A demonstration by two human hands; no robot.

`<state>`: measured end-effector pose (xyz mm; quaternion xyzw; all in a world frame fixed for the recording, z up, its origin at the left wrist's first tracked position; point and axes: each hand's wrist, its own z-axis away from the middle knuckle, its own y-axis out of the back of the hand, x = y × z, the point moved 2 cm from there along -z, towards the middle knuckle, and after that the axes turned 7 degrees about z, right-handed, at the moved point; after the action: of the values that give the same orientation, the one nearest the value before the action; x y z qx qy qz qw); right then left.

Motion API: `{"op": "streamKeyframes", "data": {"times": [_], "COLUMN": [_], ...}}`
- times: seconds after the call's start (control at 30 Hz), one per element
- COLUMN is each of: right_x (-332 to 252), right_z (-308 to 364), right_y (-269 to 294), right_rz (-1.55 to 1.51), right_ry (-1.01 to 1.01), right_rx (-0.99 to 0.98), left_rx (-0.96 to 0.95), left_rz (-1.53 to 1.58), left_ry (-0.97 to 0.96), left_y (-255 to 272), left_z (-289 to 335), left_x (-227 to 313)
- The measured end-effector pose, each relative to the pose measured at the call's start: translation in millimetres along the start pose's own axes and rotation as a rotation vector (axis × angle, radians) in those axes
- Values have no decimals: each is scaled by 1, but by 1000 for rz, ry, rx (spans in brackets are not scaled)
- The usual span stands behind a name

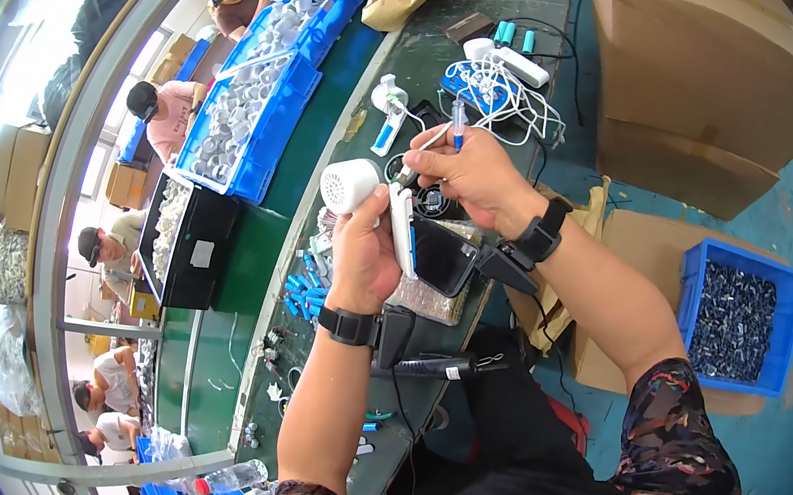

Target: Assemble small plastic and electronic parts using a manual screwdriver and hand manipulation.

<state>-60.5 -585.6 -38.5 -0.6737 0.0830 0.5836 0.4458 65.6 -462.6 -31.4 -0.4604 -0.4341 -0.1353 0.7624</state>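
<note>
The left hand [367, 262] holds a white device [402, 230] over the surface [433, 47], its fingers closed on it; a round, perforated white head [348, 187] sits just left of the thumb, and whether it joins the device cannot be told. The right hand [478, 173] is at the device's far end, its fingers together on a small cable end [405, 178], with a clear and blue tool [458, 128] sticking up between them. Whether the cable end touches the device is hard to see. Beneath the hands lies a black screen [443, 260]; blue batteries [304, 294] are scattered left of the left wrist. White cables [526, 114] lie tangled beyond the right hand. On the right, a blue bin [782, 333] holds small dark parts [732, 327]
</note>
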Motion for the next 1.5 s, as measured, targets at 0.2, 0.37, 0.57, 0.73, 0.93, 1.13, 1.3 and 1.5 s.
{"op": "streamKeyframes", "data": {"times": [0.2,0.37,0.57,0.73,0.93,1.13,1.3,1.5], "right_x": [-4,-3,-5,-2,1,3,0,14], "right_z": [-1,0,-1,-2,-5,-7,-4,-7], "right_y": [3,-2,1,-2,0,-2,-5,-9], "right_rz": [-34,36,12,16,15,33,54,52], "right_ry": [17,4,0,-1,-6,32,132,187], "right_rx": [47,-10,22,-5,-15,-20,-11,-87], "left_rx": [-13,-21,-10,-12,-23,-35,-19,-13], "left_rz": [7,21,13,18,34,36,20,-38], "left_ry": [27,22,20,39,68,75,-17,24], "left_y": [-4,0,-3,0,0,1,-7,-12], "left_z": [3,-1,0,1,2,2,5,4], "left_x": [4,6,3,7,8,6,4,2]}}
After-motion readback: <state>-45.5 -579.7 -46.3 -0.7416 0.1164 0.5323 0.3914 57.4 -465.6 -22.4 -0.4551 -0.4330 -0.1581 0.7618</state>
